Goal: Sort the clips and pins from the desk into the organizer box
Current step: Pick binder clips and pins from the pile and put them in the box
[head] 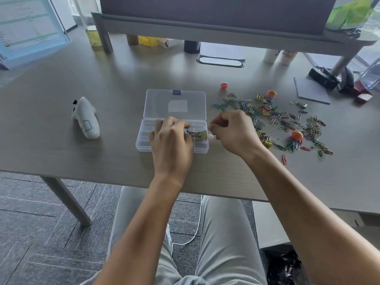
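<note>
A clear organizer box (pixel 144 146) lies open at the desk's middle, its lid (pixel 174 103) folded back. Yellow binder clips (pixel 201 134) sit in one right-hand compartment. My left hand (pixel 170 140) hovers over the box with fingers curled down, and a small blue clip (pixel 186 131) shows at its fingertips. At the box's right edge my right hand (pixel 232 130) is curled, thumb against forefinger, and nothing shows in it. Loose coloured paper clips and binder clips (pixel 287 122) are scattered to the right.
A white controller (pixel 86 118) lies left of the box. Round pink and orange pieces (pixel 224 85) (pixel 297 135) lie among the clips. A grey pad (pixel 310 90) and dark items sit far right. A monitor riser (pixel 205 27) spans the back. The desk's front edge runs below my wrists.
</note>
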`<state>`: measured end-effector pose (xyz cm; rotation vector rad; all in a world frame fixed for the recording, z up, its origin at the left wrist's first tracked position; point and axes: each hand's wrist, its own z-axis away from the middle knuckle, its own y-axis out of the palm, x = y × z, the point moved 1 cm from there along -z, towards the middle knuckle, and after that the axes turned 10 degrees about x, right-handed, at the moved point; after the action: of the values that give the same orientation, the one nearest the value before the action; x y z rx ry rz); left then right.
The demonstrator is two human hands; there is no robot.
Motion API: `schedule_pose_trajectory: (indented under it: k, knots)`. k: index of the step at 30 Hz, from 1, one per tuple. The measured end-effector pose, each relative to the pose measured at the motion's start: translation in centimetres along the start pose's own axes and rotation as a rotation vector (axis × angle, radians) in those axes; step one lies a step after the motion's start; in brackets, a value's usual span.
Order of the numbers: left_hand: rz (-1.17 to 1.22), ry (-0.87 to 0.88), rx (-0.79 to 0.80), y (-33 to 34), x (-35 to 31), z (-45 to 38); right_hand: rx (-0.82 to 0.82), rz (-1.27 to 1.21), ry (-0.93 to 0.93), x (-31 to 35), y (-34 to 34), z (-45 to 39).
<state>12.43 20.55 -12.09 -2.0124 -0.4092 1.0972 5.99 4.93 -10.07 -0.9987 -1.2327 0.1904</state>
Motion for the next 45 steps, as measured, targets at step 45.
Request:
schedule_pose_trajectory:
  k: [45]
  knots:
    - [-0.326, 0.124, 0.628, -0.9, -9.5, 0.0, -0.138, 0.189, 0.043, -5.1, -7.0, 3.6]
